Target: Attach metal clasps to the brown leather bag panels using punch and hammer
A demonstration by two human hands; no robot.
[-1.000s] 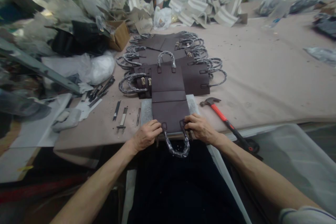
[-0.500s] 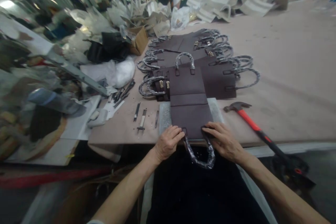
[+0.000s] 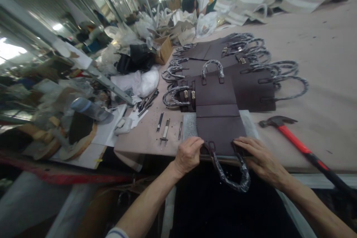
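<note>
A dark brown handbag panel (image 3: 219, 130) lies lengthwise before me, its near edge at the table's edge. One plastic-wrapped handle (image 3: 228, 184) hangs from that edge toward my lap; another wrapped handle (image 3: 213, 65) stands at the panel's far end. My left hand (image 3: 189, 156) pinches the near left corner, beside the handle's left end. At the near right corner, my right hand (image 3: 260, 160) grips the panel by the handle's right end, its thumb mostly hidden. Beneath the panel, a pale slab (image 3: 190, 124) shows on both sides.
More brown bag panels (image 3: 255, 91) with wrapped handles are piled behind. A red-and-black hammer (image 3: 295, 139) lies to the right. Small metal tools (image 3: 165, 132) lie left, near a white block (image 3: 122, 125). Plastic bags, a cardboard box (image 3: 164, 49) and scraps crowd the back left.
The view has swung left and a little upward, so the table appears farther right. Both hands stay at the panel's near corners; the left hand's fingers have drawn slightly outward from the handle end.
</note>
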